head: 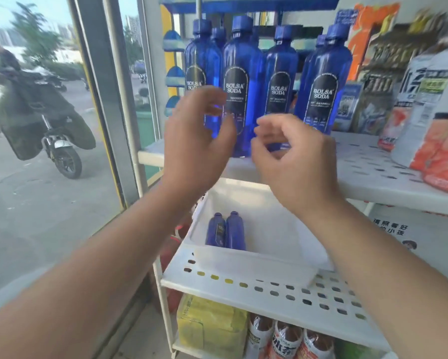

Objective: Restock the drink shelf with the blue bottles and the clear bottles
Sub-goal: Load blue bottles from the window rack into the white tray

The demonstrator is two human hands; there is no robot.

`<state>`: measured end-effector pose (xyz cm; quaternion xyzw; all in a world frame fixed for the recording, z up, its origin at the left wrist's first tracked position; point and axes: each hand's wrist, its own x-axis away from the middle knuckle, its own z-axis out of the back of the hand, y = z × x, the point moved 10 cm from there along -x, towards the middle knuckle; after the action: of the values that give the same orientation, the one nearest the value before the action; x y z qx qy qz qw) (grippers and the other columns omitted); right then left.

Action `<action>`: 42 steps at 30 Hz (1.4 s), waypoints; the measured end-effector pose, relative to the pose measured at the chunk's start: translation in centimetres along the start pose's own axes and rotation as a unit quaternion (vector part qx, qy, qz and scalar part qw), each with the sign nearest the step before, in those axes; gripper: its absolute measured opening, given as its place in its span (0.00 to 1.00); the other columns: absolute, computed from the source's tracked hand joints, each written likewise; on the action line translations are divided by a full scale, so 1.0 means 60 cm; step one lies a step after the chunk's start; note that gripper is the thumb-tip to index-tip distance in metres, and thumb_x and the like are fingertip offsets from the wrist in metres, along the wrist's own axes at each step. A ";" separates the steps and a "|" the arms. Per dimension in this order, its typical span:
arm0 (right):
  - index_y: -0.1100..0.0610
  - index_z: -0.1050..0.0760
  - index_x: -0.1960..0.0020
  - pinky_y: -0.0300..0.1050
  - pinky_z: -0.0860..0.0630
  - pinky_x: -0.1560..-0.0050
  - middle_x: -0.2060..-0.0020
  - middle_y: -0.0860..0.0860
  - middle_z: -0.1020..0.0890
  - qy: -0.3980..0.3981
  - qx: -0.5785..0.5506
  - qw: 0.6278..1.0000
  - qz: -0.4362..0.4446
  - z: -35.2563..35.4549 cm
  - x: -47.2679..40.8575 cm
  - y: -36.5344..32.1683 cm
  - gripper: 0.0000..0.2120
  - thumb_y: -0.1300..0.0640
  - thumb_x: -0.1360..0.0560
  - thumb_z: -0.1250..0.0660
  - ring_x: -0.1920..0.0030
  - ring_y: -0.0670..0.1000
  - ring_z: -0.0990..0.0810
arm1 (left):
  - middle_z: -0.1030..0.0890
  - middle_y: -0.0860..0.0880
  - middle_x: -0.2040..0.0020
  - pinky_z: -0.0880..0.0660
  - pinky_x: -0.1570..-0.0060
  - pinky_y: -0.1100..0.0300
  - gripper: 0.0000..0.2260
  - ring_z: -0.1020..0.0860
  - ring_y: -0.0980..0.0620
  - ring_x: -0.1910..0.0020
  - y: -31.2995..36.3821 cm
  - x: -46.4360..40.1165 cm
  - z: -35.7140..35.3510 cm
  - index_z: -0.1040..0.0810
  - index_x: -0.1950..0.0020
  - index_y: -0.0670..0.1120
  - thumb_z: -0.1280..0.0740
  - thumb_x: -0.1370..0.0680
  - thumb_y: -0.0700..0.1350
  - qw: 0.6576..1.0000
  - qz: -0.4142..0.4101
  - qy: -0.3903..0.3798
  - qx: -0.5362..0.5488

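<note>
Several blue soda bottles (pixel 239 81) with black labels stand upright in a row on the white upper shelf (pixel 357 167). My left hand (pixel 197 141) hovers in front of the left bottles, fingers apart, holding nothing. My right hand (pixel 290 156) is beside it in front of the middle bottles, fingers loosely curled and empty. Below, a white bin (pixel 274 257) on the perforated middle shelf (pixel 269 291) holds two more blue bottles (pixel 226 230) lying side by side. I see no clear bottles.
White and orange drink bottles (pixel 430 120) stand at the right of the upper shelf, snack packs (pixel 388 63) behind them. The bottom shelf holds a yellow pack (pixel 212 325) and orange-labelled bottles (pixel 287 340). A glass window (pixel 49 125) is at the left; a scooter is outside.
</note>
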<state>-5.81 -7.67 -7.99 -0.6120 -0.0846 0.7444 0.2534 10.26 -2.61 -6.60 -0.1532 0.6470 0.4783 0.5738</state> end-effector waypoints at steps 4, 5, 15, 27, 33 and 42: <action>0.59 0.22 0.37 0.44 0.22 0.43 0.45 0.53 0.15 -0.059 0.060 0.993 -0.083 -0.054 -0.074 0.033 0.21 0.53 0.28 0.26 0.48 0.50 0.16 | 0.27 0.52 0.38 0.25 0.39 0.55 0.26 0.26 0.54 0.39 -0.101 -0.086 0.022 0.30 0.31 0.46 0.30 0.28 0.47 0.989 0.145 0.023 -0.026; 0.58 0.23 0.36 0.48 0.23 0.41 0.43 0.54 0.16 -0.074 0.078 0.989 -0.101 -0.068 -0.084 0.043 0.24 0.50 0.28 0.25 0.44 0.52 0.18 | 0.28 0.52 0.36 0.26 0.39 0.60 0.30 0.26 0.54 0.38 -0.128 -0.093 0.013 0.33 0.29 0.46 0.28 0.29 0.49 0.981 0.192 -0.002 -0.015; 0.55 0.34 0.30 0.41 0.33 0.52 0.48 0.49 0.22 -0.121 0.059 0.967 -0.218 -0.110 -0.063 0.078 0.34 0.51 0.30 0.23 0.49 0.52 0.24 | 0.21 0.53 0.66 0.26 0.66 0.64 0.16 0.24 0.58 0.71 -0.218 -0.071 -0.053 0.19 0.47 0.43 0.23 0.29 0.50 0.937 0.307 -0.149 0.078; 0.50 0.34 0.24 0.49 0.23 0.35 0.36 0.43 0.19 -0.147 -0.019 0.980 -0.132 -0.091 -0.035 0.039 0.43 0.43 0.36 0.25 0.38 0.44 0.20 | 0.18 0.48 0.59 0.19 0.62 0.58 0.18 0.20 0.56 0.66 -0.136 -0.029 0.011 0.23 0.47 0.44 0.23 0.29 0.51 0.956 0.246 -0.084 0.134; 0.50 0.35 0.23 0.48 0.17 0.46 0.44 0.43 0.15 -0.147 -0.078 0.980 -0.106 -0.060 0.017 -0.005 0.39 0.57 0.30 0.23 0.50 0.43 0.14 | 0.14 0.44 0.56 0.17 0.60 0.45 0.22 0.15 0.42 0.58 -0.098 0.024 0.050 0.25 0.47 0.44 0.23 0.33 0.55 0.957 0.228 -0.056 0.169; 0.43 0.37 0.23 0.51 0.17 0.48 0.44 0.42 0.16 -0.187 -0.107 0.965 -0.152 -0.064 0.155 0.016 0.42 0.55 0.32 0.23 0.53 0.48 0.15 | 0.15 0.43 0.51 0.18 0.62 0.51 0.21 0.15 0.44 0.53 -0.114 0.172 0.069 0.26 0.45 0.42 0.23 0.31 0.50 0.936 0.278 -0.062 0.206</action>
<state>-3.56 -4.74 -17.36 -0.4653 -0.3018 0.7848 0.2766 14.77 0.92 -18.32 0.1845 0.7113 0.4834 0.4757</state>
